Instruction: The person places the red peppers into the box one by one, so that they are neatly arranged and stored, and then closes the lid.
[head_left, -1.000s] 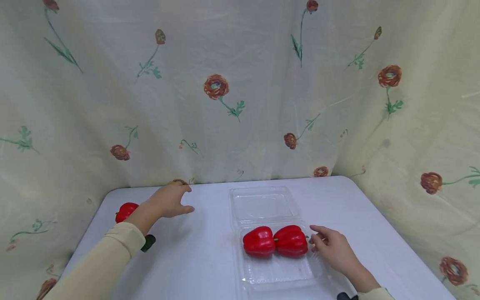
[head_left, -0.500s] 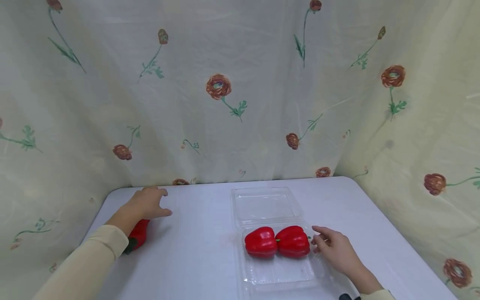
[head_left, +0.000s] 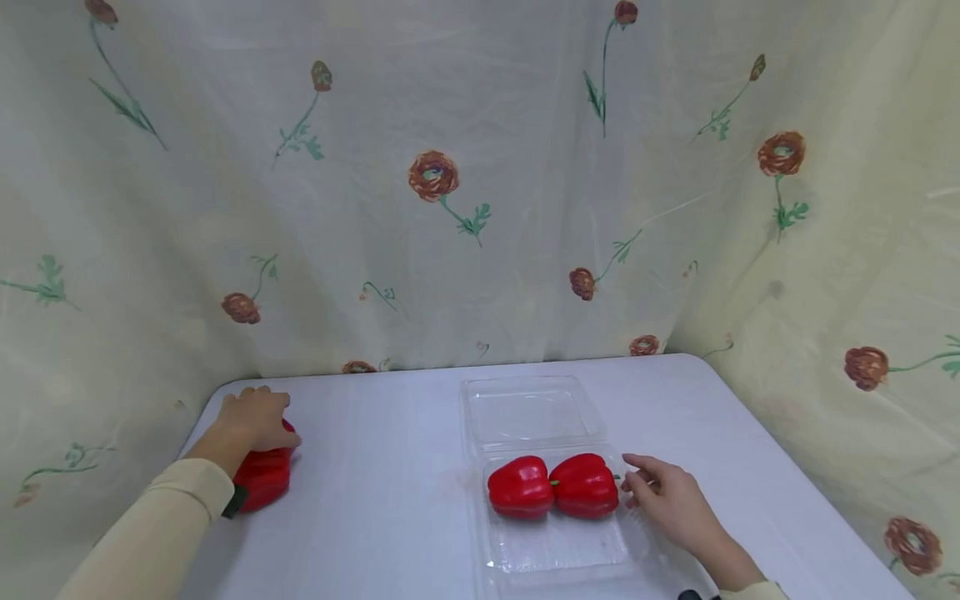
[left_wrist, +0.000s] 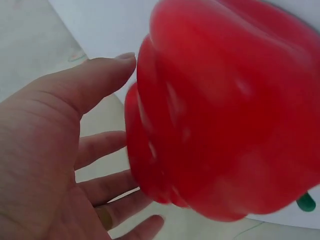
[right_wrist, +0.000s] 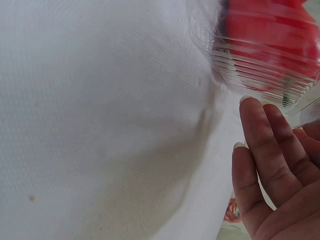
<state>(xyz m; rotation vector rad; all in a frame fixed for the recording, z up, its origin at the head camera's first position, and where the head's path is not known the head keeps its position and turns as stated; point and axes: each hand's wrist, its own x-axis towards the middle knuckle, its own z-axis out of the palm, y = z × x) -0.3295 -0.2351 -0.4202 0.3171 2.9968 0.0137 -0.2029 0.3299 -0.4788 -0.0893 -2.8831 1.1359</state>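
At the far left of the table, my left hand point(head_left: 255, 417) reaches over red bell peppers, partly covering them in the head view. The near bell pepper point(head_left: 264, 482) shows below the wrist; a bit of red shows by the thumb. In the left wrist view, the red bell pepper point(left_wrist: 240, 110) fills much of the frame, and the fingers point(left_wrist: 110, 185) spread beyond its left side. My right hand point(head_left: 671, 500) is beside a clear plastic clamshell box point(head_left: 555, 550), fingertips right at its wall. Inside lie two red bell peppers, the left one point(head_left: 520, 487) and the right one point(head_left: 586, 486).
The box's hinged lid point(head_left: 531, 410) lies folded back toward the far edge of the white table point(head_left: 382, 500). A flower-printed curtain point(head_left: 487, 275) hangs behind the table and along both sides.
My left hand has moved left and down, from the far part of the table to over the red bell peppers. The right hand has stayed beside the box.
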